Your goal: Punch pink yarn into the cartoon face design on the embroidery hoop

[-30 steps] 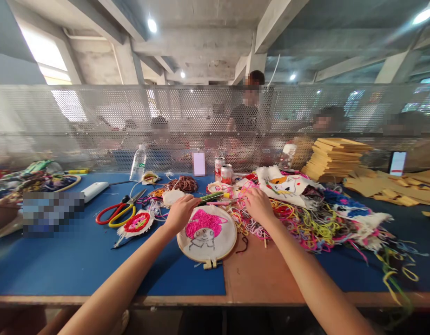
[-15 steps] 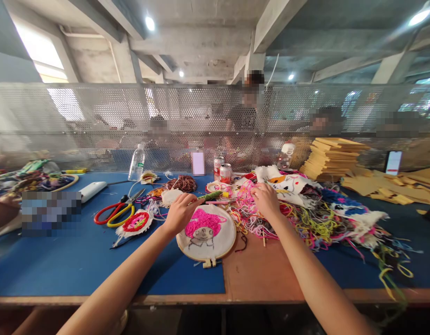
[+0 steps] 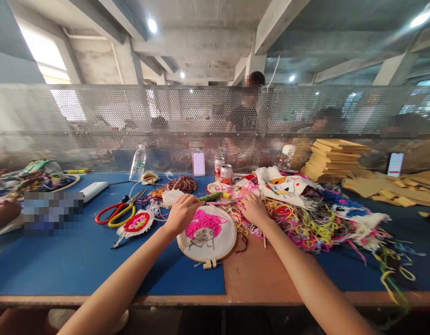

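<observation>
My left hand is closed around a green punch needle with a yellow end, above the upper left edge of an embroidery hoop. White cloth in the hoop carries a drawn figure with looped hot-pink yarn on its head. Just right of the hoop, my right hand has its fingers closed on pink yarn at the left side of a tangled yarn heap. A pink stick-like thing lies between the hands; its kind is unclear.
Red and yellow scissors lie left of the hoop by a round yarn patch. Behind stand a water bottle, two cans and a phone. Cardboard pieces are stacked right. Another person's hand is far left.
My right hand has moved left and slightly toward me, drawing pink yarn closer to the punch needle. My left hand and the hoop have stayed nearly in place.
</observation>
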